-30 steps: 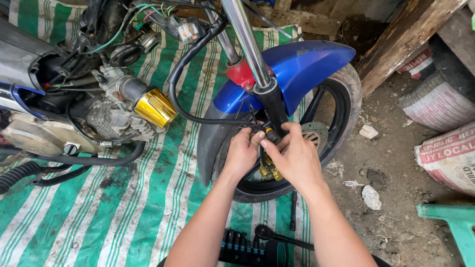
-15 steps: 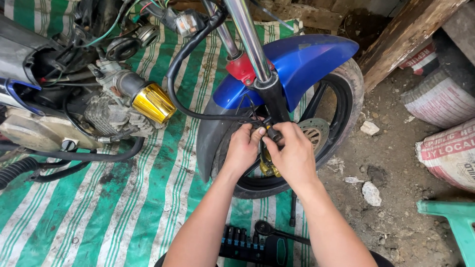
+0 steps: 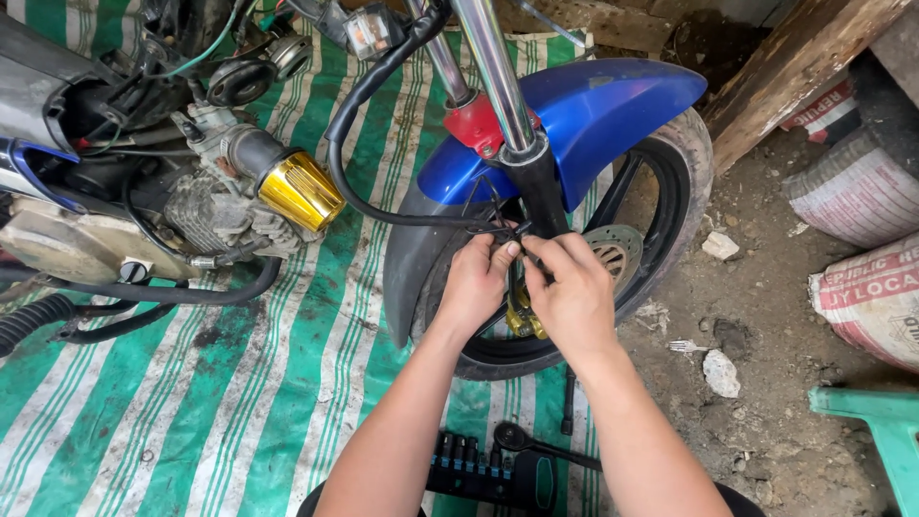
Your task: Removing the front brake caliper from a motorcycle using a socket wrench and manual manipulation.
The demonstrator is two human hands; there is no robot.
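A thin black tie [image 3: 498, 230] is pinched between the fingertips of the left hand [image 3: 476, 283] and right hand [image 3: 572, 292], closed on it against the black fork leg [image 3: 541, 196], where the brake hose [image 3: 383, 206] is judged mid-fastening. Next, a steady pull seems called for (little slack shows). Just below the fingers sit the gold brake caliper [image 3: 520, 321] and disc [image 3: 613, 251]; the blue fender [image 3: 593, 115] crowds above, a socket set [image 3: 479, 469] well below.

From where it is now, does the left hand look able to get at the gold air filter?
Probably yes. The left hand is busy at the black cable by the fork, but the gold air filter lies to its left, with only that cable's loop between them.
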